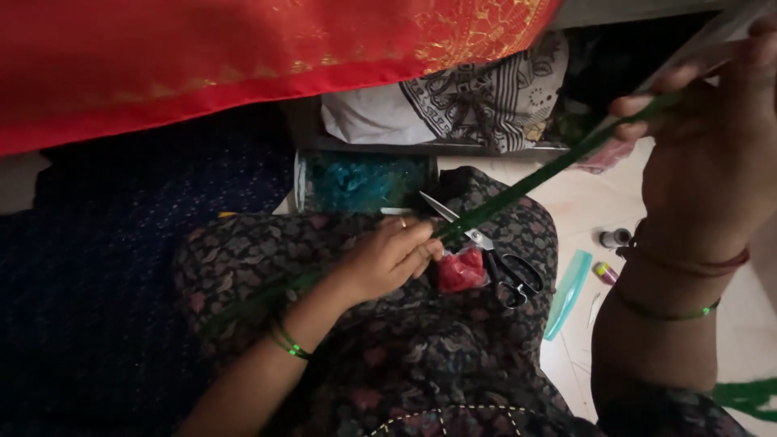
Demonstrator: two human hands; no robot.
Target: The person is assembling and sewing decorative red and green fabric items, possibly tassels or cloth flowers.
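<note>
Between two hands' pinching grips, left hand [390, 257] and right hand [712, 154], one taut green strip [550, 171]; one pair of scissors [494, 255] nearby.

hands [388, 257] stretching green ribbon [534, 182], scissors [494, 255]

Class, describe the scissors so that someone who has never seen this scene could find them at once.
Start at the dark flowered cloth over the person's lap. On its right side, beside a small red pouch and under the stretched green strip, lie the scissors. Their silver blades and black loop handles set them apart from the soft cloth things around them.
</note>
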